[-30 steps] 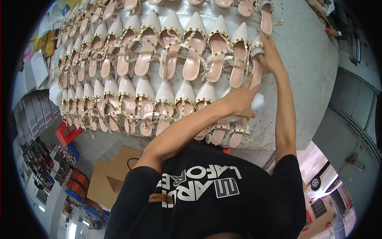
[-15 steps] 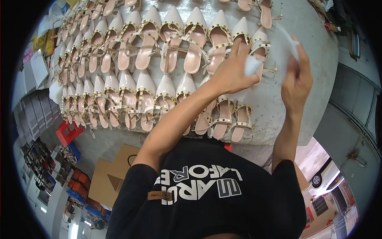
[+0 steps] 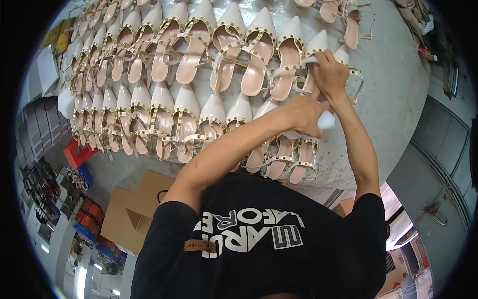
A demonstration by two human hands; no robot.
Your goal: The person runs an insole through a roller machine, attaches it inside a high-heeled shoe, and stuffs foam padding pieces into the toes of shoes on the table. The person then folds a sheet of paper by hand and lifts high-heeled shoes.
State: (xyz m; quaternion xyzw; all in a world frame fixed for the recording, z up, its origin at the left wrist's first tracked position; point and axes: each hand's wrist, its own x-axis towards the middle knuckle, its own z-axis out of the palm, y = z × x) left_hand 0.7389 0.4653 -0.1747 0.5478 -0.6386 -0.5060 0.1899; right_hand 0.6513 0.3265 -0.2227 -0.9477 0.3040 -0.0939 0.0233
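Rows of pale pointed shoes with gold studs and thin straps cover the table. My right hand (image 3: 330, 75) is closed with its fingertips at the opening of a pointed shoe (image 3: 317, 42) near the right end of the upper row. A bit of white stuffing (image 3: 311, 59) shows at those fingertips, partly hidden. Just below, my left hand (image 3: 304, 115) is closed around a soft white wad of stuffing (image 3: 326, 120). It lies close beside the right wrist, over the lower row's right end. Another shoe (image 3: 342, 54) stands right of my right hand, partly covered.
The grey table (image 3: 393, 89) curves away to the right. More shoes (image 3: 351, 27) stand at its far side. A cardboard box (image 3: 124, 212) is below left of the table, with a red plastic crate (image 3: 77, 153) further left. A grey metal door (image 3: 433, 164) is at right.
My right hand has come down and left from above the table to the shoe's opening. My left hand has moved down from the shoes, still with white stuffing. The view has shifted slightly.
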